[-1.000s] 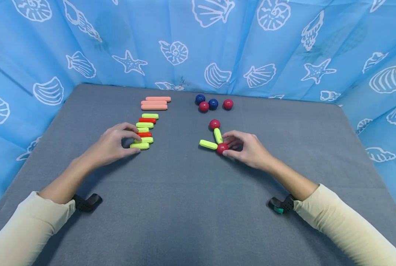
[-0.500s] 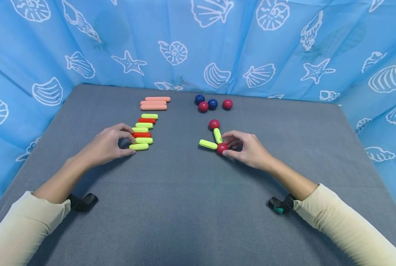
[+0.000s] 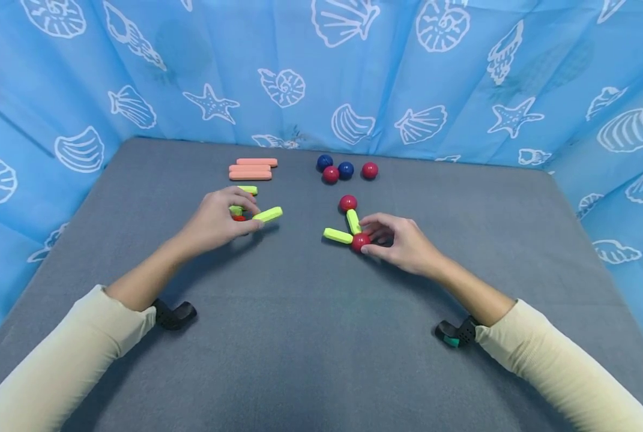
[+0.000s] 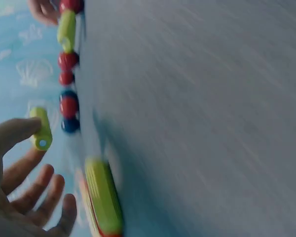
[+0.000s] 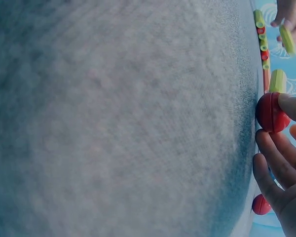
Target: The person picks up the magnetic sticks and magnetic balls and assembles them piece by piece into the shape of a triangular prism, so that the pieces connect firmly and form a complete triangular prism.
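Note:
My left hand [image 3: 218,219] pinches a yellow-green stick [image 3: 269,215] between thumb and fingers, raised off the table; the left wrist view shows the same stick [image 4: 41,129] with a hole in its end. Behind that hand lies a row of yellow-green and red sticks, partly hidden. My right hand [image 3: 404,243] grips a red ball [image 3: 361,242] with thumb and fingertips. Two yellow-green sticks meet that ball: one [image 3: 338,235] points left, the other [image 3: 353,221] leads up to a second red ball [image 3: 348,203]. In the right wrist view the thumb presses the held ball [image 5: 272,112].
Three salmon sticks [image 3: 250,176] lie at the back left of the grey table [image 3: 299,336]. Two blue balls [image 3: 346,170] and a red ball [image 3: 330,175] sit together at the back, another red ball [image 3: 370,170] to their right. A blue shell-print curtain [image 3: 321,72] stands behind.
My left hand has taken a yellow-green stick from the near end of the row, lifted it and moved right and slightly toward the back. The right hand has stayed on its ball.

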Demonstrator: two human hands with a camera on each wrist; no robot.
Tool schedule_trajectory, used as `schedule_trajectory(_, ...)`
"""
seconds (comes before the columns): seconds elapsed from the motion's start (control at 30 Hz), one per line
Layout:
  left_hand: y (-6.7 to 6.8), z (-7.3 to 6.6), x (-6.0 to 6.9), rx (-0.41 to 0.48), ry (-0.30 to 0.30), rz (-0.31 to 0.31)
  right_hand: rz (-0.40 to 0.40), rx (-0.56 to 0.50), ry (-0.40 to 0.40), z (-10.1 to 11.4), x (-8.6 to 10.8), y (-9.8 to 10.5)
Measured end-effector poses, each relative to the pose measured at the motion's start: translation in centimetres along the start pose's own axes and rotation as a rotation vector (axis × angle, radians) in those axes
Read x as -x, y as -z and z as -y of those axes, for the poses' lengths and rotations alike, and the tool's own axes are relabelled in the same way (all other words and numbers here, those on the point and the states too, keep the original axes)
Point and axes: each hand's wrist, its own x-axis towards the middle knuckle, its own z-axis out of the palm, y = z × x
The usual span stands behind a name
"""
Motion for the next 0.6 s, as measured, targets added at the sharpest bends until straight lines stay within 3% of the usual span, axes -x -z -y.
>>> schedule_trajectory(0.13,-1.7,-2.0,-2.2,0.131,0.093,0.036,0.004,-0.002,0.004,-0.1,0.0,0.1)
schedule_trajectory(0.27,-3.4,-3.8,-3.9,0.278,0.259,0.104,0.010,-0.006,0.001,-0.2,0.0,0.2)
schedule_trajectory(0.4,-4.8,-4.8,-5.4,0.321,0.410,0.142,0.017,0.001,-0.004,-0.2,-0.2,0.3)
schedule_trajectory(0.5,-5.8,-5.2,-6.4,0.314,0.459,0.150,0.018,0.003,-0.006,-0.2,-0.2,0.3)
schedule_trajectory(0.6,-6.7,-5.4,-7.1,0.312,0.470,0.147,0.017,0.006,-0.006,-0.2,-0.2,0.3)
